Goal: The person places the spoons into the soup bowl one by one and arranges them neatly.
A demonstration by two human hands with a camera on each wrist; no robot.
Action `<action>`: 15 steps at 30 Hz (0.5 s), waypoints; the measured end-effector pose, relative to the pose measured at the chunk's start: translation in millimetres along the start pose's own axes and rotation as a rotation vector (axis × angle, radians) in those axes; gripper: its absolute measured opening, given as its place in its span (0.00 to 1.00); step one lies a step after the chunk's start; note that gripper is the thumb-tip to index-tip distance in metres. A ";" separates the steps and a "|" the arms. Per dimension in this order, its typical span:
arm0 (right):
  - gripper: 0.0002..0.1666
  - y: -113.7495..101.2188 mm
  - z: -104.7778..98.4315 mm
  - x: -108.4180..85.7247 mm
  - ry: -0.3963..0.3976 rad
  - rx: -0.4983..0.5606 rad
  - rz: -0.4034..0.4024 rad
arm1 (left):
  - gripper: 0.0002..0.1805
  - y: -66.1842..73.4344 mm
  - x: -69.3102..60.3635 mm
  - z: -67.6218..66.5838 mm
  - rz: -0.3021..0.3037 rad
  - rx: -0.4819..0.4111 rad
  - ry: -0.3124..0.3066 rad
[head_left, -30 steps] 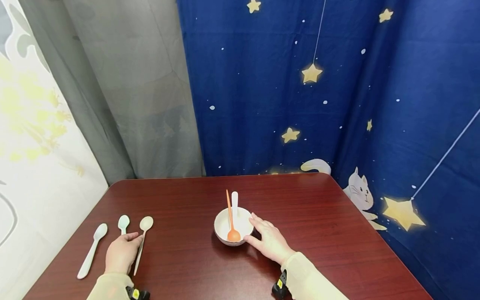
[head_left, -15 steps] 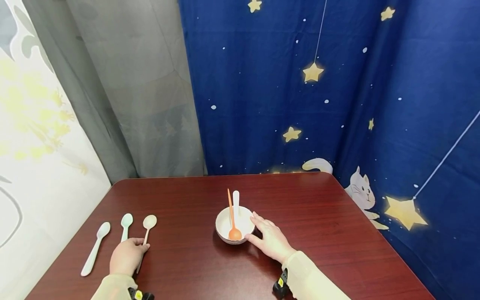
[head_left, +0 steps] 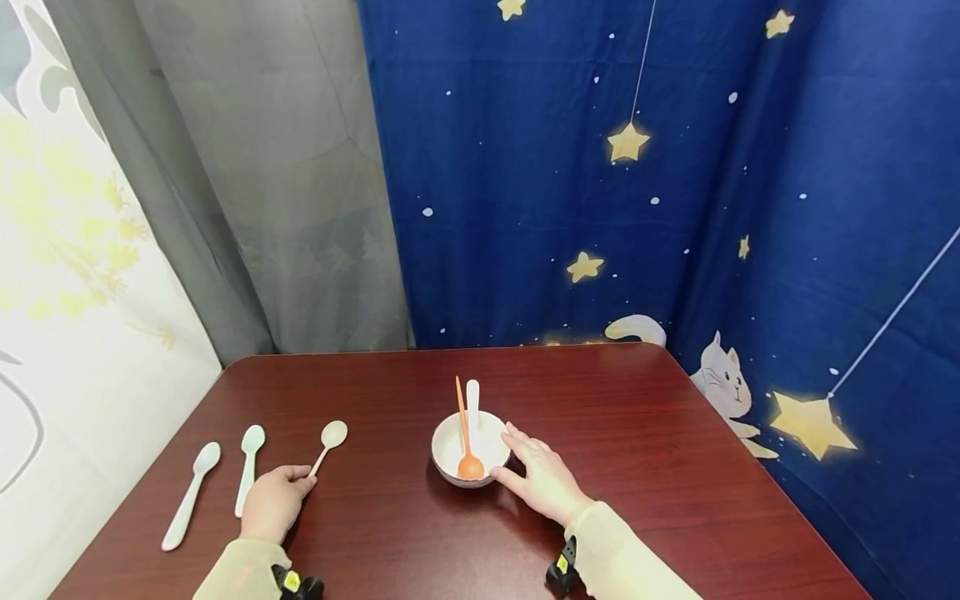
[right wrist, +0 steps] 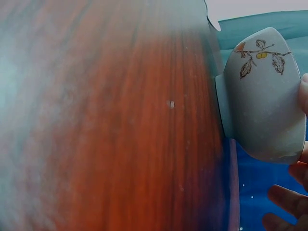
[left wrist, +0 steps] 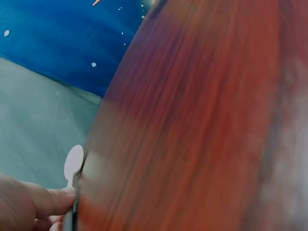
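In the head view my left hand [head_left: 275, 502] pinches a cream spoon [head_left: 333, 433] by its handle, bowl end pointing away; the lower handle is hidden behind the hand. The left wrist view shows thumb and fingers on that spoon [left wrist: 73, 162]. A mint-green spoon [head_left: 250, 471] and a white spoon [head_left: 192, 496] lie left of this hand. My right hand [head_left: 546, 477] touches the right rim of a white bowl [head_left: 444, 446] with spread fingers and thumb. An orange spoon [head_left: 470, 467] and a white-handled utensil [head_left: 472, 398] lean in the bowl.
The dark red wooden table [head_left: 390, 533] carries all of these things. Behind it hang a grey curtain [head_left: 315, 250] and a blue curtain [head_left: 510, 183] with stars. In the right wrist view, a leaf-branch pattern decorates the outside of the bowl [right wrist: 262, 106].
My left hand has picked out the cream spoon and shifted it right, its bowl end now turned further right. More of the mint-green spoon shows. The right hand stays at the bowl.
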State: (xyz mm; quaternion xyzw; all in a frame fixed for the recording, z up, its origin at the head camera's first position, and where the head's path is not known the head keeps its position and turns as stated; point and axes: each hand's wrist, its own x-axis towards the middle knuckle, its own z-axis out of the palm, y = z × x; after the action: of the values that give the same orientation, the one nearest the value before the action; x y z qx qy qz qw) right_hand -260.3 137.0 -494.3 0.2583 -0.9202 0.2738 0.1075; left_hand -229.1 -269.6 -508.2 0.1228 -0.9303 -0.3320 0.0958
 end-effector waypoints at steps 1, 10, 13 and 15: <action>0.40 -0.1 0.0 -0.1 0.001 0.001 0.000 | 0.14 0.2 0.0 0.9 -0.008 -0.013 0.008; 0.40 -0.4 -0.7 0.0 0.006 -0.007 -0.008 | 0.13 0.6 2.7 4.3 -0.019 -0.032 0.033; 0.40 -0.7 -0.5 -0.5 0.003 -0.002 -0.011 | 0.14 1.2 2.2 3.9 -0.017 -0.027 0.026; 0.40 -0.7 0.0 -0.7 -0.003 0.002 -0.009 | 0.15 1.4 1.0 3.1 -0.025 -0.030 0.017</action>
State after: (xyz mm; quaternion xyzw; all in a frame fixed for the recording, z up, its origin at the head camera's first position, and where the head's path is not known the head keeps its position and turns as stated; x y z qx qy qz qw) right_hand -259.3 136.8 -494.2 0.2628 -0.9189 0.2738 0.1073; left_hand -231.1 -267.1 -509.6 0.1356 -0.9227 -0.3461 0.1016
